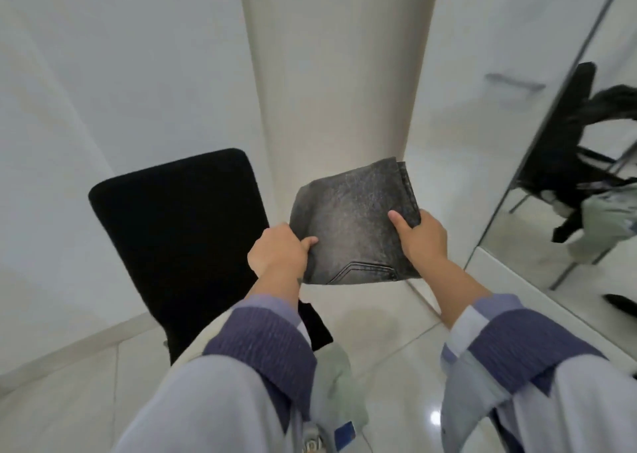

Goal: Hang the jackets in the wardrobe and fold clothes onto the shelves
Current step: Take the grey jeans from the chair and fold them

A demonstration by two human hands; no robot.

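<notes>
A folded pair of dark grey washed jeans [351, 218] is held flat in the air in front of me, a back pocket seam showing at its near edge. My left hand [279, 251] grips its left edge with the thumb on top. My right hand [418, 233] grips its right edge, thumb pressed on the fabric. Both arms wear pale blue sleeves with purple ribbed cuffs. No wardrobe shelf is visible.
A black chair [172, 232] stands at my left, its back against a white wall. A cream door edge or panel [331, 73] rises straight ahead. A mirror door [586, 177] at the right reflects a chair with dark clothes. A pale green garment [339, 383] lies below, on glossy floor tiles.
</notes>
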